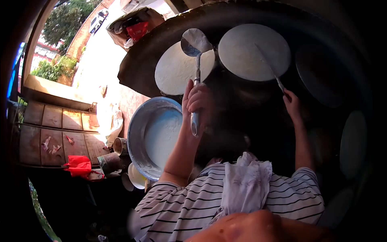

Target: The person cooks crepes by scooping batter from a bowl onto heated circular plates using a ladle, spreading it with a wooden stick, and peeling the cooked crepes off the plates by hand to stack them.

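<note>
One ladle [196, 47], left grip [197, 97] closed round its handle, bowl beyond the fingers; one thin blade [270, 66], right grip [292, 104] holding its near end; two pale rounds [240, 54] toward the dark griddle's [225, 20] far edge.

The ladle [193, 42] is silvery, the shirt [193, 199] black-striped white.

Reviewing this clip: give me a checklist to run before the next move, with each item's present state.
1. Long-handled metal ladle secure: ok, gripped in the left hand.
2. Thin, pale flat blade secure: ok, held by the right hand.
3. Blade resting on the round, pale right-hand disc: cannot tell; it overlaps it in view.
4. Ladle clear of the round, whitish left-hand disc: cannot tell; they overlap in view.
5. White contents in the wide, round blue basin: ok, visible.
</note>
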Tool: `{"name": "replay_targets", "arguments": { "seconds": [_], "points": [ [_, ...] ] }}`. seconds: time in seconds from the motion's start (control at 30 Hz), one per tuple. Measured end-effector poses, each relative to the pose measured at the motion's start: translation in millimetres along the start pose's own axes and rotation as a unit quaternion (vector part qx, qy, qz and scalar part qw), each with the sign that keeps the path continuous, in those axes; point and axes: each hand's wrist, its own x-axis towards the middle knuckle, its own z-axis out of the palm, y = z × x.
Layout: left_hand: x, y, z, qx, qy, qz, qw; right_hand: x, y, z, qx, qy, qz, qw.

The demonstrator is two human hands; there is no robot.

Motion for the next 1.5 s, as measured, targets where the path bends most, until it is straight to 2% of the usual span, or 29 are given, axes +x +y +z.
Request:
{"name": "replay_targets", "arguments": {
  "seconds": [0.03,0.07,0.1,0.13,0.2,0.27,0.33,0.37,0.4,0.43,0.5,0.53,0.57,0.63,0.67,0.7,0.77,0.97,1.07,1.1,1.17,1.2,1.33,1.5],
  "points": [
    [-27.2,-2.1,10.3,0.084,0.010,0.026,0.996,-35.1,7.2,-7.1,0.068,-0.084,0.022,0.994],
    [-54.2,-4.1,20.3,0.168,0.025,0.051,0.984,-64.2,-4.7,-8.1,0.121,-0.172,0.087,0.974],
    [-123.7,54.7,60.9,0.247,0.051,0.102,0.962,-81.5,-76.0,51.6,0.071,-0.258,0.081,0.960],
    [-141.9,71.8,30.9,0.290,0.042,0.161,0.942,-76.1,-86.7,54.6,0.054,-0.302,0.095,0.947],
    [-214.8,118.9,49.4,0.380,0.196,0.220,0.877,-128.7,-139.6,146.4,0.097,-0.356,0.122,0.921],
    [-255.7,173.7,26.0,0.406,0.336,0.261,0.809,-126.8,-162.4,220.7,-0.028,-0.379,0.062,0.923],
    [-271.9,243.1,-5.1,0.444,0.451,0.261,0.729,-119.4,-179.1,303.2,-0.134,-0.317,-0.065,0.937],
    [-279.3,270.3,-37.2,0.455,0.489,0.258,0.698,-112.1,-209.9,322.6,-0.218,-0.330,-0.032,0.918],
    [-285.9,279.1,-66.2,0.519,0.529,0.222,0.634,-109.3,-206.8,349.4,-0.282,-0.368,-0.025,0.886],
    [-292.1,280.4,-67.1,0.585,0.565,0.179,0.554,-113.4,-216.1,373.9,-0.332,-0.401,-0.015,0.854],
    [-300.1,277.0,-71.7,0.705,0.522,0.054,0.476,-132.8,-219.0,368.6,-0.373,-0.410,-0.029,0.832],
    [-301.2,292.3,-64.4,0.754,0.509,0.048,0.412,-131.7,-229.5,365.6,-0.359,-0.378,-0.004,0.854],
    [-298.4,312.1,-81.7,0.722,0.518,0.097,0.449,-133.6,-231.8,364.3,-0.348,-0.355,0.023,0.867],
    [-291.7,343.5,-136.8,0.644,0.541,0.186,0.508,-145.5,-227.6,383.3,-0.360,-0.394,0.044,0.845],
    [-279.5,327.2,-159.5,0.607,0.558,0.210,0.526,-146.5,-221.3,388.2,-0.368,-0.406,0.054,0.835],
    [-265.5,304.8,-154.8,0.491,0.563,0.243,0.619,-155.7,-202.9,395.5,-0.348,-0.395,0.050,0.849],
    [-253.8,291.5,-157.9,0.367,0.508,0.280,0.727,-170.7,-201.0,398.8,-0.316,-0.405,0.056,0.856],
    [-220.1,262.2,-150.3,0.127,0.372,0.329,0.859,-195.1,-212.0,364.6,-0.215,-0.377,0.058,0.899],
    [-221.0,219.7,-105.6,-0.016,0.212,0.265,0.940,-199.1,-220.6,329.4,-0.151,-0.324,-0.026,0.934],
    [-221.5,200.7,-82.7,-0.061,0.160,0.236,0.957,-192.4,-229.7,316.2,-0.079,-0.344,0.033,0.935],
    [-221.5,163.9,-39.0,-0.062,0.090,0.202,0.973,-172.9,-259.2,280.4,0.061,-0.385,0.140,0.910],
    [-224.3,155.1,-30.5,-0.019,0.040,0.171,0.984,-159.0,-278.4,263.1,0.114,-0.404,0.195,0.887],
    [-237.8,95.2,61.7,0.114,-0.003,0.204,0.972,-127.4,-326.4,226.0,0.316,-0.456,0.205,0.806],
    [-244.0,75.5,169.3,0.347,-0.158,0.163,0.910,-92.7,-414.5,209.4,0.413,-0.467,0.062,0.779]
  ]
}}
